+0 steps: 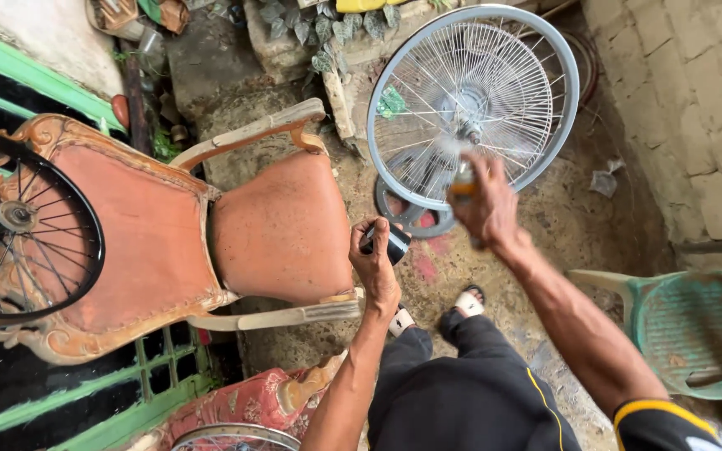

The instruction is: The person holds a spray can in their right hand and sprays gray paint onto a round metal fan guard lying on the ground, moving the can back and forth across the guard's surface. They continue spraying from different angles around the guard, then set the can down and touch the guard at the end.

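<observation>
Spray can: small can (463, 185) with a yellowish body, blurred, upright in the right hand (490, 207); a pale mist hangs just above its top.
Right hand: fingers wrapped tight around the spray can, forearm stretched forward from a black sleeve with a yellow stripe.
Left hand: left hand (374, 260) raised beside the right, fingers curled and clamped on a short black cylinder (394, 244) with a pale band; what the cylinder is cannot be told.
Silver wheel: spoked rim (474, 104) standing tilted against the wall, just beyond the right fingers; thin bright spokes run to a hub (466, 125) right above the can top; grey metal rim, a green scrap caught in the spokes on its left part.
Dark ring: toothed dark disc (415, 219) on the ground under the silver wheel, between the two hands and beyond them.
Armchair: carved wooden chair (282, 230) with worn orange seat and back, lying left of the left fingers, one pale arm close below the left wrist.
Black wheel: dark spoked wheel (18, 225) leaning over the chair back, well apart from both hands.
Green chair: plastic seat (699, 330) to the right of the right forearm, near it.
Feet: sandalled feet (468, 302) on the stained concrete below the hands.
In the way: nothing stands between the can and the silver spokes.
</observation>
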Demonstrator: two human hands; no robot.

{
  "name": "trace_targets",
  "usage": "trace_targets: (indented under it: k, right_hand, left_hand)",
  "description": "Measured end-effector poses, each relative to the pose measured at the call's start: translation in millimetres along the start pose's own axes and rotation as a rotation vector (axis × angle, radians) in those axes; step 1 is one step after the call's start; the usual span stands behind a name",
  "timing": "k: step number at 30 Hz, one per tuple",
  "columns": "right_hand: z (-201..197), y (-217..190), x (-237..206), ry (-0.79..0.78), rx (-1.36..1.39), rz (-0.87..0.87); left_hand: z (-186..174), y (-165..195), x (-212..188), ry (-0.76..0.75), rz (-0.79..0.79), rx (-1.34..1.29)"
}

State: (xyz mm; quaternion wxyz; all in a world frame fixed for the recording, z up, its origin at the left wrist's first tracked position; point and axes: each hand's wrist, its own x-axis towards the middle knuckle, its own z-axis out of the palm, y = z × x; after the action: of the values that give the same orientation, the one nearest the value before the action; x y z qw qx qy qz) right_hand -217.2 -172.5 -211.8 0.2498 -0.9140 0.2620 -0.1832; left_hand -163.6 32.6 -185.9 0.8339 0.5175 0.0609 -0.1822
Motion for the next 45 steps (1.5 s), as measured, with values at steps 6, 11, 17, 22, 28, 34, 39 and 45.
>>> trace_targets:
  k: [6,11,17,22,28,34,39,45]
  right_hand:
    - [8,-3,-26,0.089,0.049,-0.054]
    - [-3,9,8,0.214,0.07,-0.113]
    - [-4,6,25,0.067,-0.013,-0.071]
    - [-21,20,-33,-0.011,-0.076,-0.043]
    - [-22,25,-42,0.098,-0.091,0.042]
    - [-7,12,-33,0.284,0.036,0.016]
    - [-5,6,-33,0.351,0.031,0.008]
    - [-8,6,-18,0.456,0.184,-0.014]
  left_hand:
    - [-12,1,6,0.033,0.002,0.066]
    - [-13,0,9,0.016,0.039,0.027]
    - [2,1,13,-0.014,0.097,0.031]
    - [2,6,17,0.008,0.073,-0.001]
    - [-2,12,41,-0.008,0.044,0.051]
    - [-1,21,63,-0.11,0.007,0.037]
    - [-6,24,71,-0.134,-0.053,0.05]
    - [-5,19,83,-0.147,0.043,0.141]
